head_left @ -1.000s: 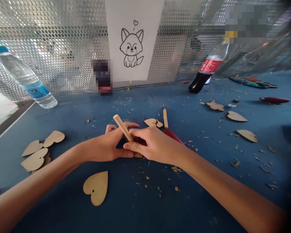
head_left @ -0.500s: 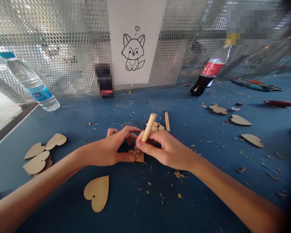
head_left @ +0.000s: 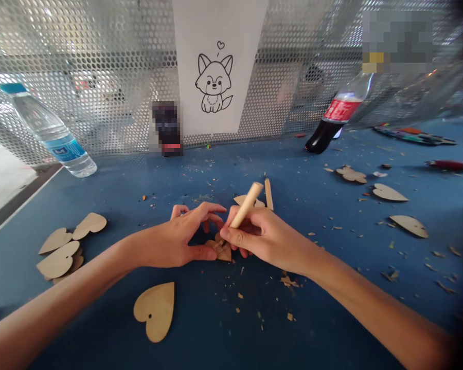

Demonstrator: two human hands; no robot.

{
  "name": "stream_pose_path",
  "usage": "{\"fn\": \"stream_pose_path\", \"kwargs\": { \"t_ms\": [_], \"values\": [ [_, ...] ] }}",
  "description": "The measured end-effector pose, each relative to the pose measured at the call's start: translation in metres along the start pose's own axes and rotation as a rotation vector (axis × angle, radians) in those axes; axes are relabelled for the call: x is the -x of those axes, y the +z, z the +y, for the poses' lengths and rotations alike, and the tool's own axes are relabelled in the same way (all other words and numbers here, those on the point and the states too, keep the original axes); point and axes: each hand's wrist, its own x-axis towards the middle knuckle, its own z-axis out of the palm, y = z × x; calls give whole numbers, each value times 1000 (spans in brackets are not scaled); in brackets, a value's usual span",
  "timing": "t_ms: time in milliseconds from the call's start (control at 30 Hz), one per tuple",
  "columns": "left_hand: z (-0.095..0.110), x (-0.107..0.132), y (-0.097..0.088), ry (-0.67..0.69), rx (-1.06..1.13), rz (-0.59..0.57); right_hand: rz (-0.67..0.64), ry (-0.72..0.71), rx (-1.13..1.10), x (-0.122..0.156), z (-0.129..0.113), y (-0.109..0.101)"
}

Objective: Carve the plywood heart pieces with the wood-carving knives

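In my right hand [head_left: 250, 231] is a carving tool [head_left: 249, 203] with a thick round wooden handle, gripped near its lower end. Its dark tip points down onto a small wooden heart [head_left: 223, 252] lying on the blue table [head_left: 200, 318]. My left hand [head_left: 189, 231] steadies that heart, thumb against its near left edge and fingers arched over its far side. Part of the heart is hidden under my hands. Just beyond them lie another pale wooden piece [head_left: 259, 203] and a second light wooden handle [head_left: 269, 192].
Wooden hearts lie at left [head_left: 57, 259], near front [head_left: 154, 311] and right [head_left: 409, 226]. Wood shavings [head_left: 289, 280] are scattered about. A water bottle [head_left: 61, 139], a cola bottle [head_left: 337, 115] and a fox drawing [head_left: 215, 82] stand along the perforated metal screen [head_left: 131, 67].
The tool's handle has tilted further to the right, and its dark tip now shows on the heart. My left hand stays around the heart. The view has shifted slightly.
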Motion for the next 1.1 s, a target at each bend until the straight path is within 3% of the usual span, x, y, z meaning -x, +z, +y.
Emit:
{"fn": "stream_pose_path", "kwargs": {
  "t_ms": [567,1100],
  "values": [
    [-1,0,1,-16,1,-6,-6,42,-232,3,6,-2],
    [-1,-1,0,-35,-20,-2,64,212,-184,-9,-4,2]
  ]
}}
